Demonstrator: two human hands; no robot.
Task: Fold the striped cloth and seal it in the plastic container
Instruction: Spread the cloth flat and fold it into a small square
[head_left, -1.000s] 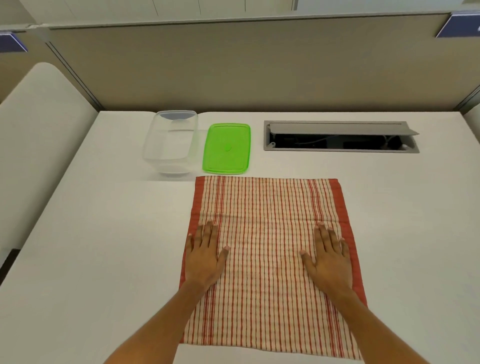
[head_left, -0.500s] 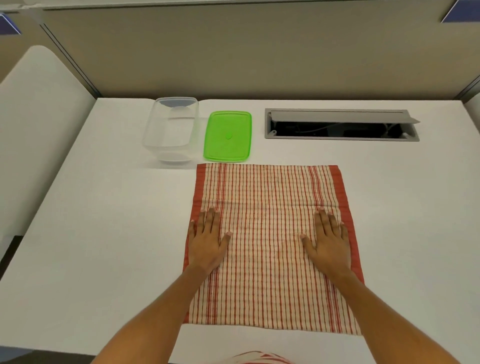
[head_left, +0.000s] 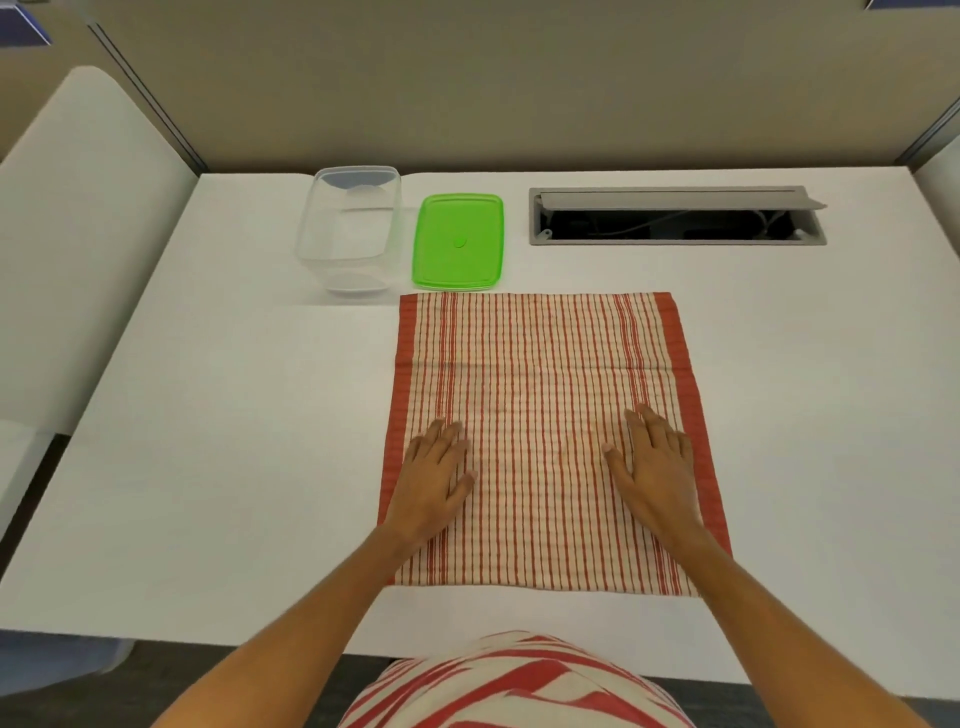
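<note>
In the head view, the striped cloth (head_left: 550, 410) lies spread flat in the centre of the frame on the white tabletop (head_left: 234, 441). The left hand (head_left: 434, 480) presses palm-down on its lower left part, fingers spread and holding nothing; the right hand (head_left: 657, 470) does the same on its lower right part. One cloth, one clear plastic container (head_left: 350, 228) and one green lid (head_left: 460, 240) show, the last two side by side just above the cloth's upper left corner. The cloth is cream with thin red stripes and solid red side borders, unfolded, with a faint crease across its upper part.
</note>
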